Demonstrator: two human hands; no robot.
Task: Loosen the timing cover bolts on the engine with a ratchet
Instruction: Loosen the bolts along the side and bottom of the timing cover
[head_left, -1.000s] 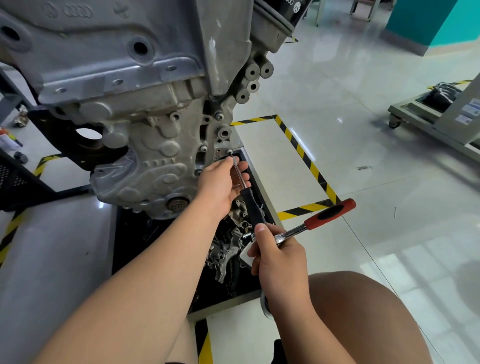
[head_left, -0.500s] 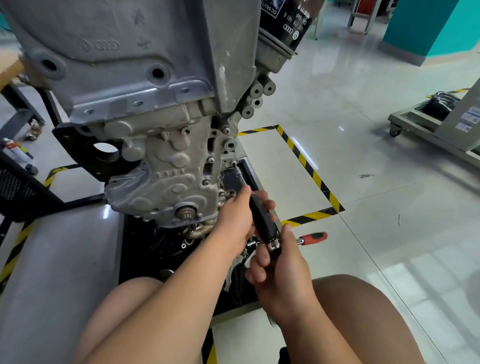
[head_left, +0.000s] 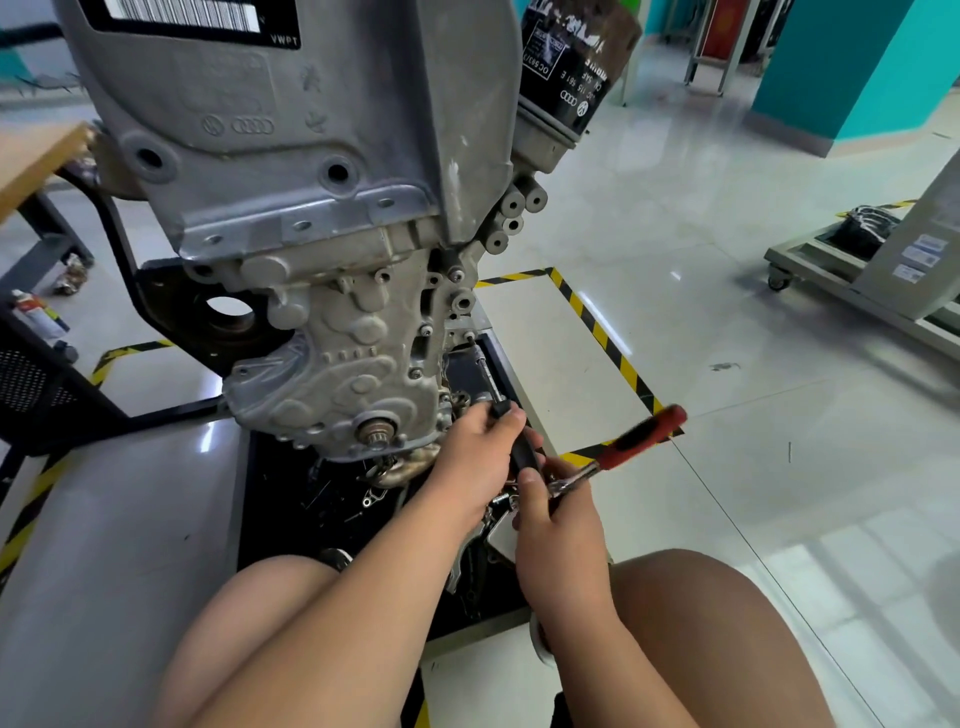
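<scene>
My left hand (head_left: 483, 457) grips the extension bar (head_left: 487, 375), its tip on a bolt (head_left: 469, 336) of the engine (head_left: 337, 332). My right hand (head_left: 556, 530) is clamped on the ratchet (head_left: 641, 437).

My left hand (head_left: 470, 457) and right hand (head_left: 558, 540) are bare, and the thumbnail (head_left: 528, 475) on my right is cut short. Both forearms (head_left: 337, 597) run bare to the lower edge of view. My knees (head_left: 717, 623) are bare too, broad and rounded. A dark scrap (head_left: 563, 709) at the bottom edge may be shorts; I cannot tell.
</scene>
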